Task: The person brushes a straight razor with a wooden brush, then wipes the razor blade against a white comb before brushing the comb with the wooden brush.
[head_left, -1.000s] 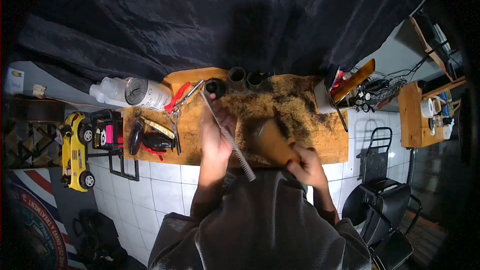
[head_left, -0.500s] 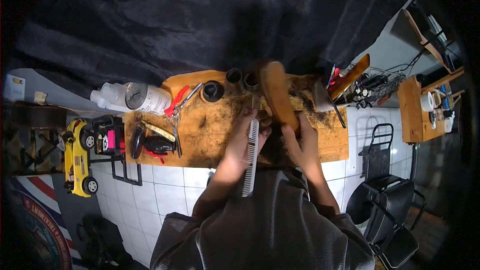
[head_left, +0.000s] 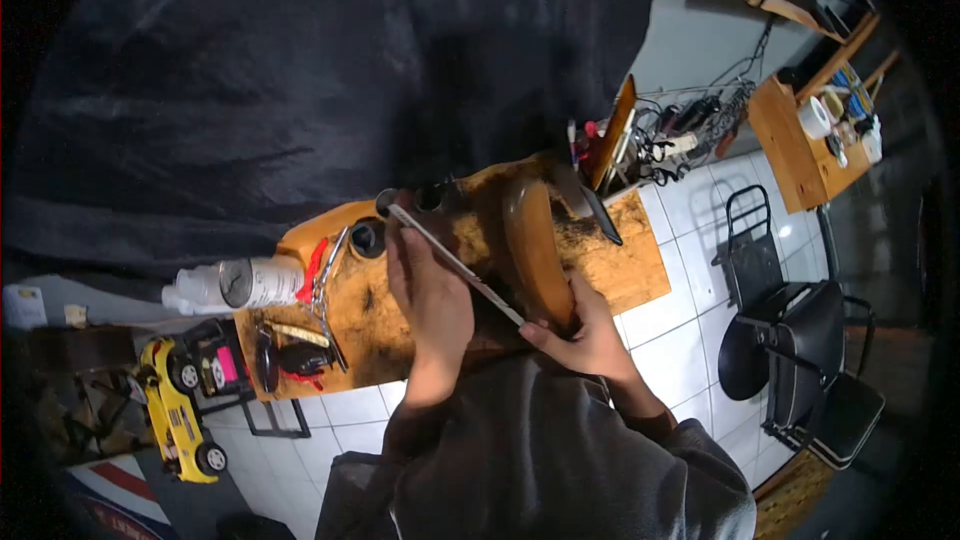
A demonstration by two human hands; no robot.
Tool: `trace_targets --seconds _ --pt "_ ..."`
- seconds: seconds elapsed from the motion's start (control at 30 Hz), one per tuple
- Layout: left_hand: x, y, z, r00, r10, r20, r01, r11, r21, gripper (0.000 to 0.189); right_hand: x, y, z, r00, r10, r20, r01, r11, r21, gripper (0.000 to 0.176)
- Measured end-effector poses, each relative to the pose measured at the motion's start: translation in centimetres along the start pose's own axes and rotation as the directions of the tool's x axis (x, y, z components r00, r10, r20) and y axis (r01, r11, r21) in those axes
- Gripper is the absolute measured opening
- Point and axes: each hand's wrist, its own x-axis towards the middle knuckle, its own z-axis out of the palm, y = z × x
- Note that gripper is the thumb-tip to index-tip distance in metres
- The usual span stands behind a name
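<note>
A white comb (head_left: 455,262) runs slantwise between my two hands, seen nearly edge-on. My left hand (head_left: 430,295) is closed around its upper left end, palm side partly showing. My right hand (head_left: 585,335) grips the lower end of a brown wooden brush (head_left: 536,245), and its thumb meets the comb's lower right end. The brush stands above my right hand, with its rounded end up. Beneath both hands lies a wooden table (head_left: 640,260) strewn with dark hair clippings.
Left on the table are scissors (head_left: 322,290), clippers (head_left: 303,358) and a clear bottle (head_left: 262,282). Dark round containers (head_left: 368,238) stand at the back edge. A holder with tools (head_left: 612,155) is at the right. Black chairs (head_left: 805,350) and a yellow toy car (head_left: 176,410) are beyond.
The view has turned and shifted. The comb has swung from near upright to a slant, and its far end now meets my right thumb. The brush remains in my right hand.
</note>
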Motion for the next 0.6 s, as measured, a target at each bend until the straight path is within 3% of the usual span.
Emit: trace_targets --seconds 0.03,0.13,0.17,0.2,0.23,0.27,0.3,0.4,0.6 --pt "0.2 0.3 -0.5 0.994 0.028 0.106 -0.033 0.998 0.047 0.035 -0.3 -0.1 -0.6 0.999 -0.039 -0.02 0.038 0.998 -0.052 0.043" --pt "0.5 0.4 0.2 0.983 0.06 0.176 -0.06 0.998 -0.004 0.029 -1.4 -0.2 -3.0 0.99 -0.131 -0.052 0.125 0.987 -0.099 0.028" --pt "0.2 0.6 1.4 0.996 0.047 0.078 -0.049 0.998 0.027 0.024 -1.9 0.9 -3.6 0.981 -0.175 -0.079 0.169 0.983 -0.075 0.025" --pt "0.3 0.6 1.8 0.983 0.112 0.146 -0.122 0.991 0.062 0.023 -2.3 1.7 -3.8 0.97 -0.219 -0.107 0.214 0.975 -0.053 0.022" --pt "0.5 0.5 2.2 0.961 0.173 0.214 -0.195 0.977 0.089 0.023 -2.8 1.9 -3.6 0.943 -0.234 -0.235 0.25 0.967 0.04 0.018" --pt "0.6 0.4 2.6 0.931 0.231 0.283 -0.27 0.957 0.108 0.023 -2.3 1.9 -4.0 0.873 -0.397 -0.284 0.422 0.906 0.03 0.011" --pt "0.2 0.9 3.5 0.936 0.143 0.321 -0.159 0.987 0.025 0.02 -2.6 2.2 -4.1 0.891 -0.271 -0.364 0.337 0.932 0.131 0.013" --pt "1.3 0.7 5.5 0.899 0.232 0.37 -0.171 0.967 -0.19 0.019 -3.1 2.7 -4.2 0.868 0.01 -0.497 0.187 0.92 0.345 0.018" --pt "3.8 -1.4 7.9 0.806 0.395 0.441 -0.367 0.918 -0.152 0.027 -1.8 3.2 -5.2 0.815 0.061 -0.577 0.196 0.907 0.373 0.024"
